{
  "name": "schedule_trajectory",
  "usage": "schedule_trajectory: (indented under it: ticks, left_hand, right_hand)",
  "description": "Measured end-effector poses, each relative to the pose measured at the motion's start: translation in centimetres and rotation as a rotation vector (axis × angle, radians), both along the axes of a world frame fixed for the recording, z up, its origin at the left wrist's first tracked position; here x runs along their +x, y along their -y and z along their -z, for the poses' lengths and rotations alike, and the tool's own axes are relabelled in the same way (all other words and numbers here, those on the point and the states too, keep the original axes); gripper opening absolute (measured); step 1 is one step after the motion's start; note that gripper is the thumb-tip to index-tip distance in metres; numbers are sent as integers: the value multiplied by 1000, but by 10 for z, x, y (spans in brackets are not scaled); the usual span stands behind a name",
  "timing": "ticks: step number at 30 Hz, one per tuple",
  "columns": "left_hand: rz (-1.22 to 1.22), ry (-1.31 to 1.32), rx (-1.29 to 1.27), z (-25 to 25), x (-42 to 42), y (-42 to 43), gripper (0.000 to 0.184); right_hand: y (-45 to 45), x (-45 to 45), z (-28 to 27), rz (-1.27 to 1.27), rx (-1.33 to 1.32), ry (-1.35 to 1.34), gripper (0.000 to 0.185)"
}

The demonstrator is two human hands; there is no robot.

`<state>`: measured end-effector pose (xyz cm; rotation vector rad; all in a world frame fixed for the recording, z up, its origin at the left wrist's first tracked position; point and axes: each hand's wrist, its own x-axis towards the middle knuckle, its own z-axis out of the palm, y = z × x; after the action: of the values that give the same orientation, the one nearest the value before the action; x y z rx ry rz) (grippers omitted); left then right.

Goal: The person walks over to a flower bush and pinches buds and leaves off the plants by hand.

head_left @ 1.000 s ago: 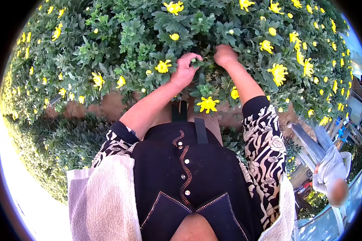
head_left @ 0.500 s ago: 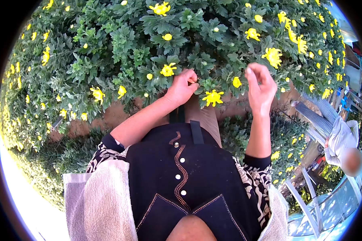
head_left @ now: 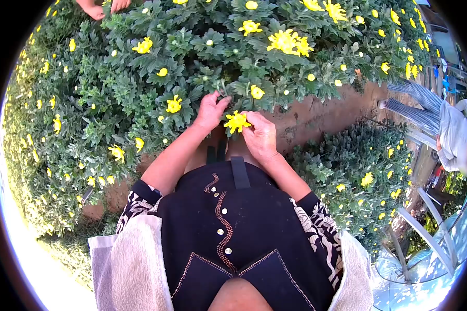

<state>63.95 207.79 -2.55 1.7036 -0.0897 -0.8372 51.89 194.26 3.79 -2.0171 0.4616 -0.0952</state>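
Yellow chrysanthemum plants [head_left: 135, 98] fill the space before me, dense with dark green leaves, buds and open blooms. My left hand [head_left: 210, 113] reaches in at the near edge, thumb and fingers closed around a thin pale chrysanthemum shoot [head_left: 221, 87]; the exact grip is partly lost among leaves. Close beside it, my right hand [head_left: 262, 136] is closed at an open yellow chrysanthemum flower [head_left: 237, 122], fingertips at the bloom's right side and the stem hidden behind it. Just above the right hand stands a half-open yellow bud [head_left: 257, 92].
Another person's hands [head_left: 102, 9] are among the plants at the upper left. At the right, a person in a light top [head_left: 455, 136] stands on the soil path [head_left: 332, 111]. A second row of plants [head_left: 347, 155] grows behind me, near slanted pale posts [head_left: 428, 236].
My right hand has come down and left from the air to the yellow flower. My left hand has shifted slightly left. The view has moved, and another person's hands now show at upper left.
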Motion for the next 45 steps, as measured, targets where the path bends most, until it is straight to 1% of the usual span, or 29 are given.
schedule_trajectory:
  ticks: [1,3,4,6,7,9,11,14,16,17,18,19,21,23,24,25,26,27,29,30,32,33,34,35,39,41,42,43,45]
  left_hand:
    - [-85,209,-5,22,-2,3,21]
    - [-72,334,268,48,-1,1,23]
    - [-63,339,269,54,-2,3,23]
    - [59,277,776,61,-3,4,28]
    - [68,284,778,62,-2,3,28]
    - [201,219,965,60,4,1,33]
    - [325,302,1061,52,7,-5,37]
    - [365,331,1060,46,13,-11,33]
    - [142,363,903,58,15,-13,27]
    - [141,372,904,60,15,-8,27]
    - [-138,238,595,59,13,0,22]
    - [-402,102,278,60,12,3,18]
    - [-268,225,297,66,17,-10,11]
    - [-185,346,278,46,9,-13,10]
    - [-296,331,100,12,-2,-1,9]
    - [-404,312,-79,-10,-11,4,7]
    - [-360,381,-73,-14,-13,-2,8]
    - [-366,388,-66,-29,-18,-5,8]
    - [-258,191,37,-71,-33,-10,18]
    - [-228,176,78,-77,-41,-16,18]
    - [-168,183,130,-89,-57,-28,17]
    - [-99,179,179,-94,-65,-34,16]
    - [-68,161,141,-90,-74,-44,11]
    - [-5,144,216,-85,-81,-55,6]
    - [46,114,346,-85,-104,-73,5]
    - [66,141,424,-77,-109,-84,5]
    - [15,55,386,-76,-109,-87,5]
    - [-34,-32,348,-75,-110,-90,5]
    - [22,31,389,-77,-112,-94,7]
  right_hand:
    - [3,-1,2,-48,-38,70,30]
    - [8,-6,2,-58,-39,116,27]
    - [10,-9,1,-107,-42,91,27]
    - [11,-13,2,-168,-42,98,23]
    - [11,-15,5,-158,-39,101,23]
    - [12,-16,11,-191,57,180,17]
    - [19,-18,12,-189,29,168,11]
    - [33,-23,7,-62,88,156,9]
    - [51,-29,18,228,220,88,7]
    - [67,-28,32,371,174,121,11]
    - [85,-26,39,498,142,178,14]
    - [101,-23,38,610,75,125,19]
    - [132,-12,49,622,-267,136,28]
    - [150,7,60,570,-484,-79,34]
    - [156,16,62,573,-476,-71,34]
    - [162,25,62,565,-350,-201,33]
    - [166,33,63,547,-224,-332,33]
    - [170,40,70,539,-217,-328,33]
    - [177,46,95,576,-253,-323,28]
    - [181,48,106,553,-272,-365,26]
    - [183,49,117,543,-264,-256,27]
    - [184,48,122,542,-259,-158,27]
    - [184,48,125,528,-255,-159,27]
    - [185,49,128,516,-250,-158,29]
    - [189,55,157,481,-218,-51,31]
    - [195,60,170,705,667,-189,22]
    - [194,62,168,832,713,-178,15]
    - [195,61,174,827,715,-180,15]
    - [204,53,183,909,887,-130,17]
